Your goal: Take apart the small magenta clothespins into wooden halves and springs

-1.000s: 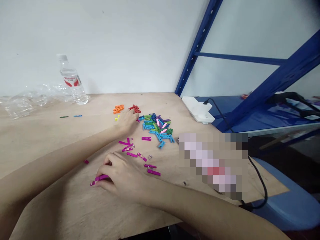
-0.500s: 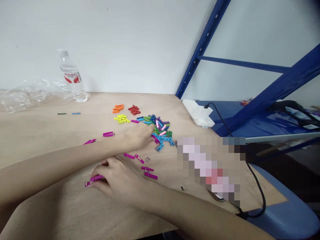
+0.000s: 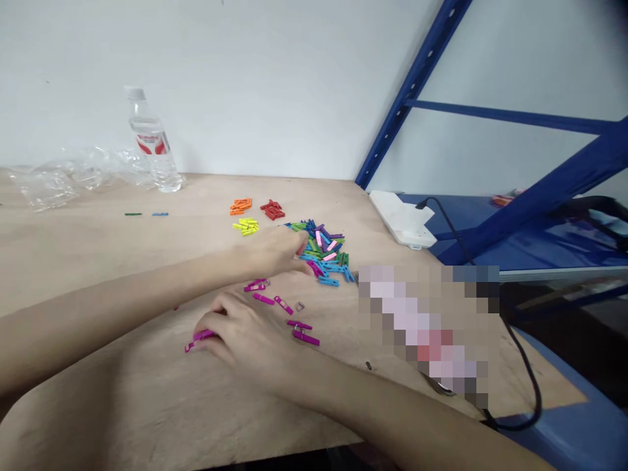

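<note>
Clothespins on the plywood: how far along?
Done: orange clothespins, red clothespins and yellow clothespins sit in separate groups. In hand: right hand grips a magenta clothespin; left hand is at the mixed pile. Left: that blue, green, purple and pink pile, plus loose magenta clothespins.

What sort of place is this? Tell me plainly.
Likely a plain workroom or storeroom: a bare plywood workbench stands against a white painted wall, beside a blue metal shelving rack, with a white plastic power strip at its back corner.
</note>
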The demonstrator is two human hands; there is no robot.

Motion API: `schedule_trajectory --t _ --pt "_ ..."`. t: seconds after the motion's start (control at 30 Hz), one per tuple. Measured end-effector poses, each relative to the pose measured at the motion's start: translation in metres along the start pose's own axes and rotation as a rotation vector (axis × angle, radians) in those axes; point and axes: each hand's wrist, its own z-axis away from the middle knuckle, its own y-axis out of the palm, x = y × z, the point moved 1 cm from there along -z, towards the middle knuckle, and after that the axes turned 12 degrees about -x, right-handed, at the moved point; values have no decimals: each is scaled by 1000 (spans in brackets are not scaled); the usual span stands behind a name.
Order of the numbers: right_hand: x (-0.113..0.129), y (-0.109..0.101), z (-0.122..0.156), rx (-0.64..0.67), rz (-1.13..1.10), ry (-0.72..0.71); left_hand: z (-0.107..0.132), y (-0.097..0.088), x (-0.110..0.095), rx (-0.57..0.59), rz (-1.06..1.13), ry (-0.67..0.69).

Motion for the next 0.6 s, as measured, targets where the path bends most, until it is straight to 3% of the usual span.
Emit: schedule_trajectory --t 0.13,0.23,0.33,0.47,0.6 --pt "-4 -4 -3 -1 -38 57 62 -27 24 -60 48 -128" --pt "-7 -8 -6 -48 -73 74 121 -34 36 -127 79 -232" --pt "-10 -12 -10 -33 -130 141 167 -32 50 -339 181 -371" --pt "-12 -15 -14 -16 -184 174 190 -32 64 -419 187 -430" --pt "-14 -22 -17 -40 -188 232 188 -31 58 -361 225 -268"
